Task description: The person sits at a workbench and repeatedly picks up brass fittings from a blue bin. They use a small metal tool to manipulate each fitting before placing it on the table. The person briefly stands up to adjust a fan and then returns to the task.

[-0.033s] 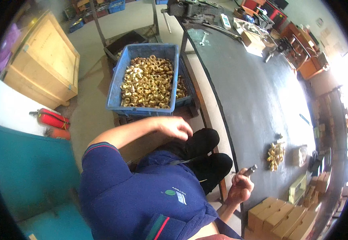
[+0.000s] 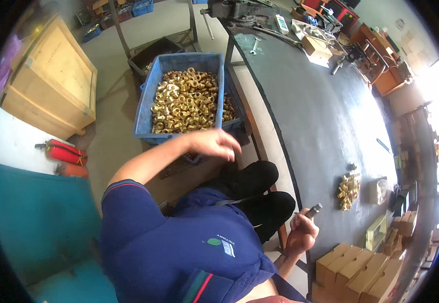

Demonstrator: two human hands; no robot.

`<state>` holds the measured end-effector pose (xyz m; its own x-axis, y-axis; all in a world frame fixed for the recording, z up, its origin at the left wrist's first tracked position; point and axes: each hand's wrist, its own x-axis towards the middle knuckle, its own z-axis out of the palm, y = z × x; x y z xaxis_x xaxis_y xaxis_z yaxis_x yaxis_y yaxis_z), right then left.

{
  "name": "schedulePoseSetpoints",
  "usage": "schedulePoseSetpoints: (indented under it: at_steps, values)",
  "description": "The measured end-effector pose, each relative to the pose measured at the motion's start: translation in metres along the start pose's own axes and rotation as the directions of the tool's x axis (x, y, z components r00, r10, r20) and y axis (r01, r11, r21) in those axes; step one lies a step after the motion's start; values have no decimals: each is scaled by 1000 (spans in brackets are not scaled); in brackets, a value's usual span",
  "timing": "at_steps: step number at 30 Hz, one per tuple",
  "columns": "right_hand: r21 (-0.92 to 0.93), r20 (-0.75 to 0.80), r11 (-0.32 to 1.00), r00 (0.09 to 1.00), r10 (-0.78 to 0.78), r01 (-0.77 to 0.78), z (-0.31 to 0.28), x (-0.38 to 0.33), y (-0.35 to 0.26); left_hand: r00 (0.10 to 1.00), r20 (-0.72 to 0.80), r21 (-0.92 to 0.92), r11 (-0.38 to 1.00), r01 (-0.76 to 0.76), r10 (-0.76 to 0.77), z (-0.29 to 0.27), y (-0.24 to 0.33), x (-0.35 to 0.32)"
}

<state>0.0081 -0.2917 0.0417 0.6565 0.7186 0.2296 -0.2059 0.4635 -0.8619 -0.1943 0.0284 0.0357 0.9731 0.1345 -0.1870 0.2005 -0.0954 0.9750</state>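
Note:
My left hand [image 2: 216,144] hovers beside the near edge of a blue plastic crate [image 2: 144,112]. Its fingers are loosely bent and a little apart, with nothing visible in them. Brass fittings [image 2: 185,101], nut-like and shiny, fill much of that crate. Over by the workbench's near edge, my right hand [image 2: 302,236] is closed around a short dark metal rod [image 2: 314,210], whose end sticks out past the fingers. What the rod is exactly cannot be made out. A small pile of brass fittings [image 2: 348,191] lies on the dark benchtop [image 2: 310,121], beyond the right hand.
Cardboard boxes [image 2: 358,272] stand at the bench's near right. Farther along it are a wrench [image 2: 255,45], a vise [image 2: 239,12] and an open carton [image 2: 316,48]. A wooden crate [image 2: 53,76] and red fire extinguishers [image 2: 65,153] stand at left. Another blue bin [image 2: 237,108] sits partly under the crate.
My left hand has risen from near my lap toward the blue crate's near edge, its fingers now stretched a bit more. The right hand keeps its hold on the metal rod, barely shifted.

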Motion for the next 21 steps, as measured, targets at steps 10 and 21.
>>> schedulePoseSetpoints:
  at_steps: [10,21]
  values:
    - [-135,-111,894,903,414,-427,14,-34,53,642,-765,412,727,550,-51,-191,-110,-35]
    - [-242,-86,803,836,541,-545,36,13,87,775,-561,700,335,631,-289,-176,-122,-5]
